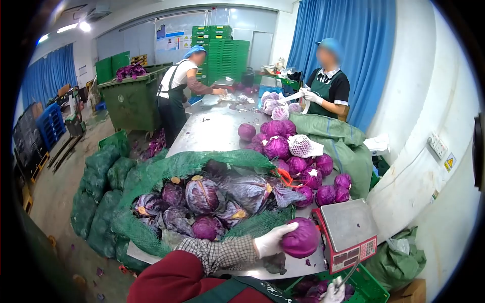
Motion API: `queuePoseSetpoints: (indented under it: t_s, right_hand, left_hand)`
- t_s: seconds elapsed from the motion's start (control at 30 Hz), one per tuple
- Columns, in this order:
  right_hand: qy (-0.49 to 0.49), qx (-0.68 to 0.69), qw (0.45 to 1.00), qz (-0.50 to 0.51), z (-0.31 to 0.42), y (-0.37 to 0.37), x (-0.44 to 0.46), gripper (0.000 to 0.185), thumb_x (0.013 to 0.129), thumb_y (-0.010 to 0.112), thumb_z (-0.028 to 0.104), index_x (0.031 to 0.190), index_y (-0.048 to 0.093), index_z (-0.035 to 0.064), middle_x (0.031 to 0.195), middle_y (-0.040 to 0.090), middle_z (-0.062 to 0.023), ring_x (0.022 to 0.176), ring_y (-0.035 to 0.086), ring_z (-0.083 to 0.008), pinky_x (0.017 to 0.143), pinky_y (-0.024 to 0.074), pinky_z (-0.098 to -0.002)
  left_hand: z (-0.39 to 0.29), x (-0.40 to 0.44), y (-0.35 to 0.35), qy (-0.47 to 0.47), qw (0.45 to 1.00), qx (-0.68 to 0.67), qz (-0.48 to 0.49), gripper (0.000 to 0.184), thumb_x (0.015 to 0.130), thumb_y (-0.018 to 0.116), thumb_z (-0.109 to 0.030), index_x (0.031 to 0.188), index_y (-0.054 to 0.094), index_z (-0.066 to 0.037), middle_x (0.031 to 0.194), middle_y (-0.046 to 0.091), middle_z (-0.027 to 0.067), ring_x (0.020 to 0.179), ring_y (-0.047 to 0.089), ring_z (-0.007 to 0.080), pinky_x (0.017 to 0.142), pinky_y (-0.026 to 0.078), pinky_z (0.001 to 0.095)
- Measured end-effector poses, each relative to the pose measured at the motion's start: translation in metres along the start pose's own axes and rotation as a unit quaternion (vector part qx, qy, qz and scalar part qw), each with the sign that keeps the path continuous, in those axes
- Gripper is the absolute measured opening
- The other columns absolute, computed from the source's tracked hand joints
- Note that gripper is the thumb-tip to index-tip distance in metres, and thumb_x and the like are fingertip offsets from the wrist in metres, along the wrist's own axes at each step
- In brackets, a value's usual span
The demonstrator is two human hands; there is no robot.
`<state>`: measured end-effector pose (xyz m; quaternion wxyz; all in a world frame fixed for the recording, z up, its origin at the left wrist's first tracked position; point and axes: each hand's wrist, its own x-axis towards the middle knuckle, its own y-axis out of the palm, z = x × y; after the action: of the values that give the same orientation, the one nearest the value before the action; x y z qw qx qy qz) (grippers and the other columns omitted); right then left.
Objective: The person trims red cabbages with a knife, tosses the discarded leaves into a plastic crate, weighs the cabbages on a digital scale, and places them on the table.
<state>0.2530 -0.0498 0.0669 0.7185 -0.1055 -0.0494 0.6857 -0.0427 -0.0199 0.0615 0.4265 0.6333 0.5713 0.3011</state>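
Observation:
My left hand (273, 241), in a white glove and checked sleeve, grips a trimmed red cabbage (301, 238) over the front of the metal table. My gloved right hand (333, 293) is low at the bottom edge, closed around a knife (350, 273) whose thin metal blade points up beside the scale. Left of the held cabbage, an open green mesh sack (126, 212) bears several untrimmed red cabbages (202, 195) with dull outer leaves. Beyond it lies a pile of shiny trimmed cabbages (277, 147), one in a white foam net (303, 146).
A red digital scale (348, 227) stands at the table's right edge. Below it is a green crate (364, 283) with cabbages. Full mesh sacks (103, 217) crowd the floor at left. Two co-workers in blue caps stand at the far table (202, 123); a green bin (131, 101) is behind one.

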Motion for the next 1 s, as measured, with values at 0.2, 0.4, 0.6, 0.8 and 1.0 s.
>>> queuePoseSetpoints:
  t_s: [0.2, 0.4, 0.6, 0.8, 1.0]
  right_hand:
    - [-0.148, -0.044, 0.987, 0.039, -0.094, 0.033, -0.007, 0.029, 0.091, 0.065, 0.017, 0.116, 0.063, 0.0042, 0.075, 0.061, -0.0018, 0.049, 0.043, -0.0057, 0.045, 0.036, -0.0216]
    - [-0.074, 0.134, 0.985, 0.078, -0.149, 0.048, -0.011, 0.033, 0.095, 0.058, 0.016, 0.126, 0.056, 0.0057, 0.083, 0.067, -0.0052, 0.056, 0.051, -0.0081, 0.051, 0.0428, -0.0237]
    - [0.133, 0.215, 0.965, 0.077, -0.153, 0.059, 0.003, 0.016, 0.092, 0.063, 0.018, 0.108, 0.062, 0.0142, 0.07, 0.056, 0.0043, 0.055, 0.046, -0.0059, 0.048, 0.0365, -0.0215]
    - [0.189, 0.273, 0.933, 0.14, -0.19, 0.076, 0.004, 0.019, 0.097, 0.055, 0.024, 0.111, 0.059, 0.0128, 0.078, 0.06, -0.0017, 0.057, 0.054, -0.0114, 0.053, 0.0486, -0.0286]
    - [-0.275, -0.137, 0.93, 0.203, -0.188, 0.068, 0.004, 0.025, 0.095, 0.053, 0.013, 0.119, 0.058, 0.0062, 0.095, 0.067, -0.0069, 0.061, 0.058, -0.0108, 0.054, 0.0485, -0.027]
  left_hand:
    - [-0.01, 0.097, 0.05, 0.18, 0.787, 0.588, -0.052, 0.094, 0.072, 0.081, -0.04, 0.143, 0.033, 0.0, 0.139, 0.044, 0.0197, 0.128, 0.045, 0.029, 0.11, 0.036, 0.0391]
    - [0.014, 0.198, 0.088, 0.226, 0.549, 0.805, -0.008, 0.107, 0.064, 0.077, -0.052, 0.147, 0.027, -0.006, 0.149, 0.029, 0.0199, 0.129, 0.041, 0.04, 0.105, 0.04, 0.048]
    - [0.044, 0.261, 0.072, 0.248, 0.47, 0.847, 0.008, 0.106, 0.069, 0.076, -0.048, 0.148, 0.021, -0.003, 0.148, 0.026, 0.0242, 0.129, 0.038, 0.0433, 0.106, 0.039, 0.0464]
    - [0.021, 0.271, 0.033, 0.26, 0.497, 0.828, 0.011, 0.108, 0.068, 0.078, -0.049, 0.144, 0.025, 0.007, 0.142, 0.033, 0.0324, 0.131, 0.036, 0.0444, 0.111, 0.031, 0.0435]
    - [-0.012, 0.282, 0.021, 0.177, 0.576, 0.798, 0.009, 0.106, 0.07, 0.077, -0.054, 0.142, 0.03, 0.008, 0.143, 0.036, 0.0303, 0.136, 0.034, 0.0379, 0.114, 0.027, 0.0401]
